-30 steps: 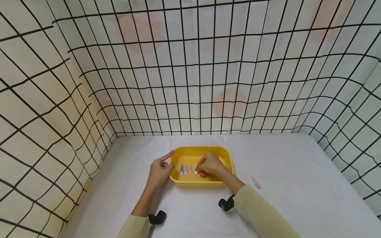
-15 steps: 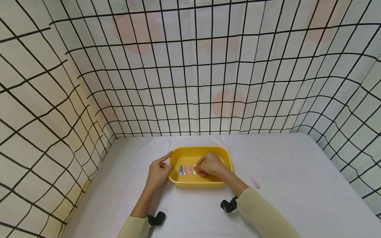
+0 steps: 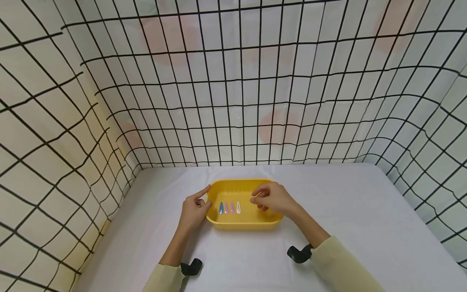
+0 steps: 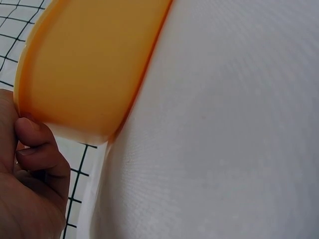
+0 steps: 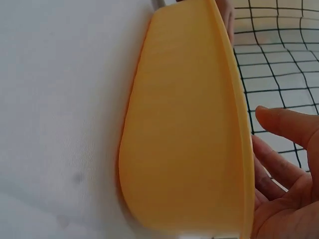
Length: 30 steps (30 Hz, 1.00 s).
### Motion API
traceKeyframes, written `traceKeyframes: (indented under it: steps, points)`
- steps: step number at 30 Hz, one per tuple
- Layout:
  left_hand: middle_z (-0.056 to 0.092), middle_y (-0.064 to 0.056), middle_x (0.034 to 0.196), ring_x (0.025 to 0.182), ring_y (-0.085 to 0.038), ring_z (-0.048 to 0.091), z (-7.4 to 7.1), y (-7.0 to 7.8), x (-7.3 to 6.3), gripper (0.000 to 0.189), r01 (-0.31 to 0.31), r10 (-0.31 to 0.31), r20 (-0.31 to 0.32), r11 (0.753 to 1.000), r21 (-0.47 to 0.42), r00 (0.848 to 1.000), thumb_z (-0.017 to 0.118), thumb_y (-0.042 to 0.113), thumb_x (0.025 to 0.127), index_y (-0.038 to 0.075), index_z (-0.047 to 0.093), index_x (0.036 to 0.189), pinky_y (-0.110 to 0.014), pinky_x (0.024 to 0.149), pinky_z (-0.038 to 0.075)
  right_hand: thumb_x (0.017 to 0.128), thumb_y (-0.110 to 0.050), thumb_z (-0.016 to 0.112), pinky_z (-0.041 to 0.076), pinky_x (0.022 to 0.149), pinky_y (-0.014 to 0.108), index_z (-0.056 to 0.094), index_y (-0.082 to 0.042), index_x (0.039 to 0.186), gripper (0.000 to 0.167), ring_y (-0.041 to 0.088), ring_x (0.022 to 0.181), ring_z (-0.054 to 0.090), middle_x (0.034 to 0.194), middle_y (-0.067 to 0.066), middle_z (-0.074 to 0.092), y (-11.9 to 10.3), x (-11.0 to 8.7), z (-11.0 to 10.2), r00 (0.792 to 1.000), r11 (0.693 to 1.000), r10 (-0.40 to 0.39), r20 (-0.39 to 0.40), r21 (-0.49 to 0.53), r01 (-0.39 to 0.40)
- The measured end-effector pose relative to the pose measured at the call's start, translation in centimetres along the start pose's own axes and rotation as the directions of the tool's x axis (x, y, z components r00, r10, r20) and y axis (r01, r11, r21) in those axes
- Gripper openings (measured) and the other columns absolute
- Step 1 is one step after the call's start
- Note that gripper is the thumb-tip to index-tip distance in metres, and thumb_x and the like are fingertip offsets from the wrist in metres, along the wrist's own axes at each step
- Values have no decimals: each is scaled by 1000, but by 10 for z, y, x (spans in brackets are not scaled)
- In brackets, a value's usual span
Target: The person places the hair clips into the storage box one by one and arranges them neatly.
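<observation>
A yellow tray (image 3: 244,226) stands on the white table in the head view. Inside it, toward the left, snap hair clips lie side by side: a blue clip (image 3: 221,208), two pink clips (image 3: 232,207) and a white clip (image 3: 238,207). My left hand (image 3: 193,211) grips the tray's left rim; curled fingers (image 4: 37,134) show against its outer wall in the left wrist view. Over the tray's right half hovers my right hand (image 3: 275,198), fingers loosely bent and thumb apart from them, with nothing seen between. The tray's wall hides the clips from both wrist views.
A white cloth covers the table (image 3: 346,211). Black wire grid panels (image 3: 240,101) with white sheeting behind them enclose the back and sides. Dark wrist cameras (image 3: 300,254) sit by both sleeves.
My right hand has let go of the white clip, which stays in the row, and moved right. A pink clip on the table is now hidden behind my right forearm. My left hand stays put.
</observation>
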State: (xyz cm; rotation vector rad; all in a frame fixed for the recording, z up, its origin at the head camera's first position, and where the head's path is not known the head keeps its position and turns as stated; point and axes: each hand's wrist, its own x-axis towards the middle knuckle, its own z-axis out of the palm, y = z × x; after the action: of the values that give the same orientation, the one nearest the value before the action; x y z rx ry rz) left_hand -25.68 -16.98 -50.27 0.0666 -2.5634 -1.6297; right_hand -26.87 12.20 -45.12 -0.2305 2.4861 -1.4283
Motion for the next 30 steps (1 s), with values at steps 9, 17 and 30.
traceKeyframes:
  steps: [9,17,30]
  points:
    - [49,-1,52,38,-15,39,0,0,1,54,7,-6,-3,1000,10,1000,69,15,89,28,65,140,-21,39,36,92,-28,77,61,72,33,72,-4,117,35,28,81,70,103,19,74,12,-24,-38,998,999,-40,-48,33,41]
    - [49,0,52,39,-13,38,-1,-1,0,55,-4,4,-1,1000,21,1000,69,14,89,27,64,142,-21,40,35,93,-29,75,61,72,34,70,-2,120,38,30,85,69,105,17,75,27,-46,-65,996,999,-38,-80,-4,37]
    - [49,0,52,41,-13,38,2,-1,0,55,-16,17,-13,999,40,1000,68,15,88,29,65,141,-20,41,34,93,-32,75,61,69,37,67,0,123,45,28,84,69,104,16,75,66,-74,-88,993,999,21,-114,-47,-27]
